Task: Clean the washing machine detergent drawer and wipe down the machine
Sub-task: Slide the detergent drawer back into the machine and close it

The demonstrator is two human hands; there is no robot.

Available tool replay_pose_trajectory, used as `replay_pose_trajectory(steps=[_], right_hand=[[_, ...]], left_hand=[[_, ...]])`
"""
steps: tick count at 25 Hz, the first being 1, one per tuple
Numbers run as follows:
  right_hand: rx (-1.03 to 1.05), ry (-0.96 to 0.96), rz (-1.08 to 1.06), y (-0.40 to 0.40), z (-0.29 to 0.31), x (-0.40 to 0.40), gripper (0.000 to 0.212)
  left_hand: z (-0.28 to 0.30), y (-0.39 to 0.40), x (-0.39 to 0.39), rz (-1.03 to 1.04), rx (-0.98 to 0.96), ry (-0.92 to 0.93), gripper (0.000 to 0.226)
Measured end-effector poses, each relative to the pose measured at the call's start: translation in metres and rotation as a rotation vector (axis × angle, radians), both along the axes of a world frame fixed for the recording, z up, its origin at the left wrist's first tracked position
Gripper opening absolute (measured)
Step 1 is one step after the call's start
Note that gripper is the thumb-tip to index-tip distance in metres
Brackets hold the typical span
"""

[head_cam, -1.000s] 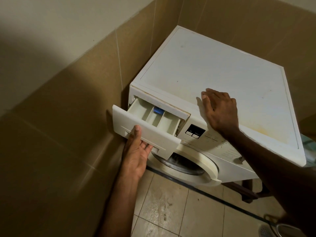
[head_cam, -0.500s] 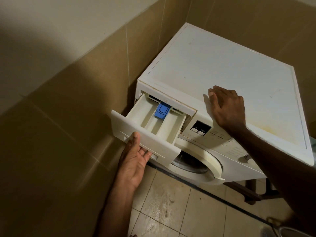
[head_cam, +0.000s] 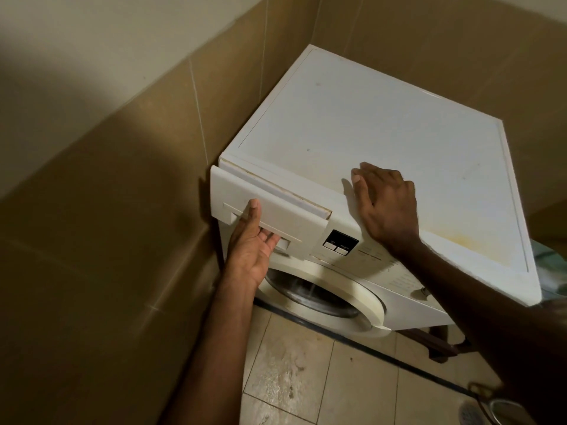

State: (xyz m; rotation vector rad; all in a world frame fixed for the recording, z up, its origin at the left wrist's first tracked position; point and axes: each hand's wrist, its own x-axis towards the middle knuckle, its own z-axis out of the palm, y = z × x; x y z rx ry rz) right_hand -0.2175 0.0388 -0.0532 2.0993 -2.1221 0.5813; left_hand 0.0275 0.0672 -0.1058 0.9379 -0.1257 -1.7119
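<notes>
The white washing machine (head_cam: 383, 124) stands in a corner, seen from above. Its detergent drawer (head_cam: 285, 216) at the top left of the front sits almost flush, with only a thin gap along its upper edge. My left hand (head_cam: 251, 250) holds the drawer's handle, fingers curled up into the recess and thumb pressed on the front face. My right hand (head_cam: 386, 207) lies flat on the machine's top near the front edge, fingers apart, holding nothing. The round door (head_cam: 352, 299) below hangs slightly ajar.
Brown tiled walls close in on the machine's left and back. The floor tiles (head_cam: 291, 378) in front are stained. A dark stand (head_cam: 438, 348) shows under the machine's right side. A round metal object (head_cam: 497, 409) lies at the bottom right.
The drawer was pulled out, showing its compartments and a blue insert. It has now slid back in almost fully, with my left hand still on its handle. My right hand stayed on the top.
</notes>
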Motion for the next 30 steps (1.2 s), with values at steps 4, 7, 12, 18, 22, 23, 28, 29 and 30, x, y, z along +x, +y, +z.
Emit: replay_pose_trajectory(steps=[4, 7, 12, 18, 22, 23, 28, 29, 30], right_hand=[[-0.007, 0.015, -0.002, 0.000, -0.001, 0.000, 0.042], [-0.024, 0.011, 0.008, 0.000, -0.002, -0.001, 0.039], [-0.043, 0.010, 0.013, 0.000, -0.002, 0.001, 0.039], [-0.016, 0.024, 0.018, 0.003, 0.006, 0.004, 0.037], [0.017, 0.054, 0.003, 0.004, 0.012, 0.007, 0.037], [0.022, 0.053, -0.003, 0.005, 0.012, 0.007, 0.037], [0.056, 0.088, -0.012, 0.003, 0.017, 0.009, 0.031], [0.084, 0.092, -0.013, 0.003, 0.017, 0.010, 0.031], [0.114, 0.087, -0.012, 0.002, 0.018, 0.011, 0.031]], left_hand=[[0.001, -0.019, -0.012, 0.006, 0.002, -0.004, 0.047], [0.001, -0.019, -0.014, 0.011, 0.011, -0.048, 0.030], [0.005, -0.017, -0.007, -0.027, 0.048, -0.161, 0.028], [0.008, 0.007, 0.015, -0.092, 0.111, -0.348, 0.060], [0.023, 0.022, 0.014, 0.065, 0.132, -0.627, 0.030], [0.028, 0.028, 0.007, 0.093, 0.107, -0.709, 0.023], [0.061, 0.044, -0.024, -0.013, -0.201, -1.268, 0.023], [0.066, 0.042, -0.024, -0.061, -0.256, -1.351, 0.023], [0.073, 0.038, -0.024, -0.101, -0.306, -1.408, 0.024]])
